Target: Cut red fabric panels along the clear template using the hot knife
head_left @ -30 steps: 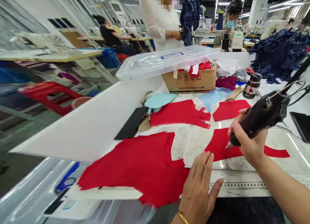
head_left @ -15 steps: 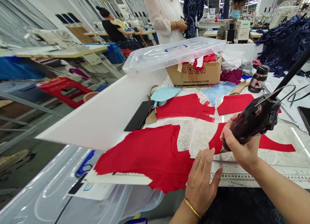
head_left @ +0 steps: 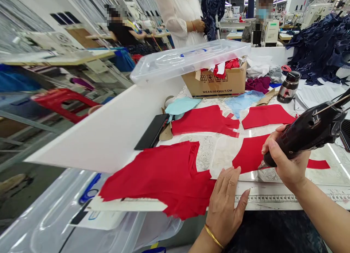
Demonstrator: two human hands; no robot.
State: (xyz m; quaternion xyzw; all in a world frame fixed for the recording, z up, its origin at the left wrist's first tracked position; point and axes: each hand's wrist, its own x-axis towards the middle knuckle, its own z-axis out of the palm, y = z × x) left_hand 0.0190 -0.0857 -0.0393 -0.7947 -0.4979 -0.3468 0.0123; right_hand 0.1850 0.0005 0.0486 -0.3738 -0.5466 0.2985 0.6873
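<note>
My right hand [head_left: 284,162] is wrapped round a black hand-held electric tool [head_left: 306,131]. Its metal tip touches a red fabric piece [head_left: 250,156] lying under a clear template on the table. My left hand [head_left: 225,205] lies flat with fingers stretched out, pressing the table's front edge beside a large red fabric piece [head_left: 164,176]. A printed ruler strip [head_left: 273,198] runs along the edge between my hands. Two more red pieces [head_left: 205,120] lie further back.
A cardboard box [head_left: 216,85] with red scraps carries a clear plastic lid [head_left: 188,59]. A black phone [head_left: 151,131], a dark jar [head_left: 288,86] and navy fabric [head_left: 319,49] lie around. A white board [head_left: 109,125] slants left. People work behind the table.
My right hand has carried the tool's tip slightly to the right along the red piece. My left hand stays flat in the same spot. The view shifted a little.
</note>
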